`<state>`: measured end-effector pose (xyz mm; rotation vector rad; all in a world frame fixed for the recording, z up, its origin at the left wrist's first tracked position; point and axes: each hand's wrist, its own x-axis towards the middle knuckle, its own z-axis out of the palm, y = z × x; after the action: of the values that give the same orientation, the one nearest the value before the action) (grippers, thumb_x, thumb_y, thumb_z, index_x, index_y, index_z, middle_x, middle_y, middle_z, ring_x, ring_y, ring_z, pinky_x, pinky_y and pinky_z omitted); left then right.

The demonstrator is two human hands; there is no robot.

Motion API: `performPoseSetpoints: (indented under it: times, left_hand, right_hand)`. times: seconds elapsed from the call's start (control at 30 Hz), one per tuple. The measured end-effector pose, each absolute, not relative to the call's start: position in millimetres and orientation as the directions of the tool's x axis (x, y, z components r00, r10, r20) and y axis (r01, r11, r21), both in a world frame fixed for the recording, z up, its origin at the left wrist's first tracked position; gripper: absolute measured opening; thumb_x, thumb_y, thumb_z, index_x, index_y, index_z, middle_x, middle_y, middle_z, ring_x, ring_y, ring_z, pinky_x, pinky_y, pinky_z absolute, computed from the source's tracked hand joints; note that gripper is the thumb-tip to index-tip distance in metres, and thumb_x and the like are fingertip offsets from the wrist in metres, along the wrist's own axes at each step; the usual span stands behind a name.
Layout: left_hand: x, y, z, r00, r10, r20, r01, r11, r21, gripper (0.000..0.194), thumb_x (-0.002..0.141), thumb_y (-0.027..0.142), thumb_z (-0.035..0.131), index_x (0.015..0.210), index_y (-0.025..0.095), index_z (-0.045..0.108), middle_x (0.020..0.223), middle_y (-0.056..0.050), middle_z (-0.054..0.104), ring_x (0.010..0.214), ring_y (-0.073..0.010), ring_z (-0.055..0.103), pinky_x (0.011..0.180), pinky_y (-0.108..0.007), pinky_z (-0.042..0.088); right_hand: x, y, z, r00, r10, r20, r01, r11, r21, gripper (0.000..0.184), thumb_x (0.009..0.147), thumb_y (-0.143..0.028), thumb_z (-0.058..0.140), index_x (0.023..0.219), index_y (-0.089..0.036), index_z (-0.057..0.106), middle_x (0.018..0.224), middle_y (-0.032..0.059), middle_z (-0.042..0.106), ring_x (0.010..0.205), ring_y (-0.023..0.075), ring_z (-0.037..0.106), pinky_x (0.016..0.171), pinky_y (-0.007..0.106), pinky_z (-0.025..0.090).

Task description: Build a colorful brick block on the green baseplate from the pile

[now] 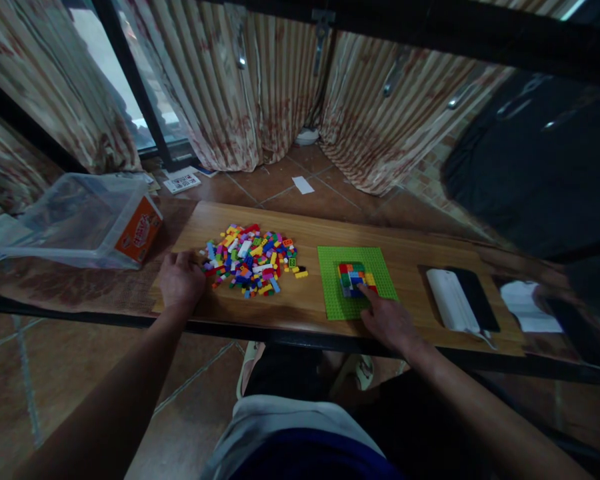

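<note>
A big heap of small mixed-colour toy bricks (250, 261) lies on the wooden board. At its left edge rests my left hand (181, 279), palm down with loosely bent fingers and nothing visible in them. Right of the heap is a green studded baseplate (333, 303). A low block of joined bricks (353, 277) in red, green, blue, yellow, orange and grey sits on it. My right hand (387, 321) reaches over the plate's lower right corner, its index finger stretched out and touching the block's top; the other fingers are folded under and partly hidden.
A clear plastic box (80, 227) with an orange label stands left of the board (300, 307). At the right lie a white pouch-like object (453, 300) with a strap, a dark flat object (475, 299) and white paper (525, 303). Curtains (280, 100) hang behind.
</note>
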<state>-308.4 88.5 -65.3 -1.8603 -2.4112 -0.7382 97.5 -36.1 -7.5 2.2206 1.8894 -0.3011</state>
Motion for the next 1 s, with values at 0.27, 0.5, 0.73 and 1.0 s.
performPoseSetpoints:
  times: [0.27,0.5,0.73,1.0]
  left_hand:
    - [-308,87,-62,-0.296,0.912,0.284,0.908,0.176,0.381,0.035,0.082,0.019,0.045,0.11,0.016,0.067,0.109,-0.014,0.06,0.103,-0.0293,0.058,0.089,-0.041,0.048]
    - [-306,86,-59,-0.3,0.913,0.276,0.9,0.175,0.399,0.038,0.082,0.019,0.044,0.112,0.015,0.067,0.111,-0.016,0.06,0.104,-0.0307,0.058,0.089,-0.041,0.048]
    - [-307,86,-58,-0.293,0.919,0.263,0.905,0.178,0.386,0.038,0.082,0.018,0.045,0.114,0.015,0.067,0.112,-0.016,0.06,0.105,-0.0309,0.058,0.09,-0.043,0.048]
    - [-306,87,-61,-0.307,0.913,0.268,0.9,0.187,0.393,0.039,0.084,0.019,0.043,0.114,0.014,0.067,0.112,-0.016,0.06,0.105,-0.0306,0.058,0.091,-0.042,0.047]
  right_hand:
    - [99,-37,-10,0.141,0.96,-0.24,0.985,-0.16,-0.059,0.062,0.083,-0.018,0.045,0.145,-0.017,0.044,0.103,0.0132,0.073,0.089,0.0258,0.069,0.082,0.037,0.048]
    - [112,-51,0,0.249,0.968,-0.024,0.83,-0.226,-0.51,0.038,0.088,-0.025,0.043,0.116,-0.016,0.067,0.088,0.008,0.074,0.079,0.0208,0.069,0.075,0.033,0.052]
    - [110,-45,4,0.328,0.942,-0.071,0.654,-0.281,-0.702,0.026,0.088,-0.031,0.05,0.099,-0.017,0.068,0.088,0.0083,0.075,0.08,0.0202,0.071,0.075,0.034,0.054]
    - [108,-31,0,0.192,0.978,0.084,0.841,-0.12,-0.528,0.027,0.089,-0.028,0.047,0.098,-0.017,0.071,0.1,0.0108,0.073,0.092,0.023,0.068,0.085,0.038,0.051]
